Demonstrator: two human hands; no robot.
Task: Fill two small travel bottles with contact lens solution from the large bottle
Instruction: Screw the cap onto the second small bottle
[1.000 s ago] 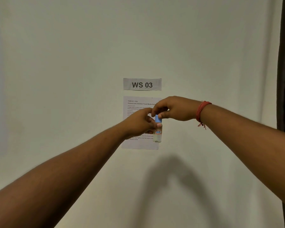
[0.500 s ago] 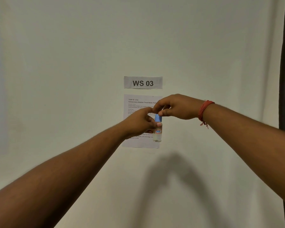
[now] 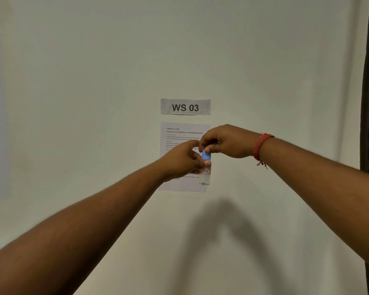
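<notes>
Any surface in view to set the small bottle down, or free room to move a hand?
No table or shelf in view, only wall. Open air left of the left hand and below both forearms. Crowded at centre: both hands meet on the small bottle, right hand pinching its blue cap, before the task sheet.

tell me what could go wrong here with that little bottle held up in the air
The left hand grips the bottle only near its neck, with nothing beneath it in view, so it could slip and fall. The right hand pinches the blue cap; if that comes loose, cap or liquid could drop.
</notes>
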